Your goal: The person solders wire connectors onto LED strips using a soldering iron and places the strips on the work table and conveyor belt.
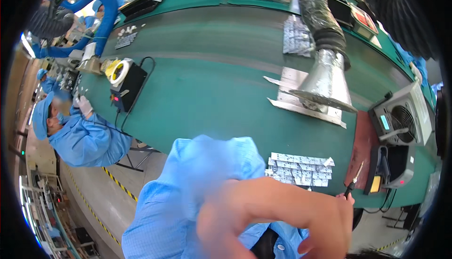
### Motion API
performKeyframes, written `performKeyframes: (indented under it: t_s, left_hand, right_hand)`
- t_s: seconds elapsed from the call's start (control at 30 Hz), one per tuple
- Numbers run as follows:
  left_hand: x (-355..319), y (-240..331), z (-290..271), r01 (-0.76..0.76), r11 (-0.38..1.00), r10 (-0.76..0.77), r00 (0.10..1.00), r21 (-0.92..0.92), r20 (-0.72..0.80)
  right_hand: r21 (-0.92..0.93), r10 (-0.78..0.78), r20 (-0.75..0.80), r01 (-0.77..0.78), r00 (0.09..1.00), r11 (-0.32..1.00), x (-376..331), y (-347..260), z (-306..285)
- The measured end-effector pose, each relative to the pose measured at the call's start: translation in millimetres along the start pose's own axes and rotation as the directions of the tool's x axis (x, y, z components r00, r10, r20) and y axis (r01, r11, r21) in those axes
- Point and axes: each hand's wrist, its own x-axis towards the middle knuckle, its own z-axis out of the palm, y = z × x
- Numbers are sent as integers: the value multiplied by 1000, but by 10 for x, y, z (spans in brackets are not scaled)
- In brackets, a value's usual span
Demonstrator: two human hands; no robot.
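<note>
My left hand point(278, 205) is raised very close to the view and partly blurred. It bends in an arch across the lower middle, over my blue sleeve and coat, and its fingers do not show clearly. Beyond it, at the table's near right edge, a bit of my right hand point(350, 199) shows. Its fingers are closed around the black handle of a soldering iron point(350, 187), whose metal tip points up and away over a brown mat point(361, 153). Several strips of white circuit boards point(301, 168) lie in rows just left of the iron.
A silver fume hood point(325, 82) hangs over a metal plate point(289, 80). Right of the mat stand a soldering station point(399, 165) and a grey fan unit point(405, 118). A black box point(128, 87) with a cable sits at left, near a co-worker in blue point(87, 139).
</note>
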Motion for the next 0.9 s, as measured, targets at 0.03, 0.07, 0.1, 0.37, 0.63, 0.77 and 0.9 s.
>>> performKeyframes:
  t_s: [0.03, 0.07, 0.1, 0.37, 0.63, 0.77, 0.9]
  left_hand:
    - [13, 1, -19, -16, 999, 18, 997, -34, 69]
    - [43, -14, -33, -33, 997, 43, 990, -73, 137]
    - [60, 24, 6, -38, 993, 54, 989, -111, 138]
    - [138, 650, 280, 469, 883, -458, 847, -27, -270]
    - [226, 435, 175, 440, 897, -440, 898, -33, -1]
    - [108, 285, 173, 502, 856, -516, 846, -123, -138]
    - [73, 214, 125, 574, 819, -571, 811, -20, -125]
  right_hand:
    - [0, 48, -12, -48, 999, 999, -7, -8, -3]
    - [-7, 11, -1, -11, 1000, 1000, -5, -17, -1]
    - [13, -65, 25, 65, 998, 998, 0, -28, 4]
    - [14, -148, 58, 148, 987, 989, 100, -144, 61]
    - [33, -184, 147, 181, 972, 983, 151, -179, 25]
    - [38, -179, 169, 175, 969, 984, 153, -176, 14]
    - [-10, -203, 150, 207, 968, 978, 164, -186, 27]
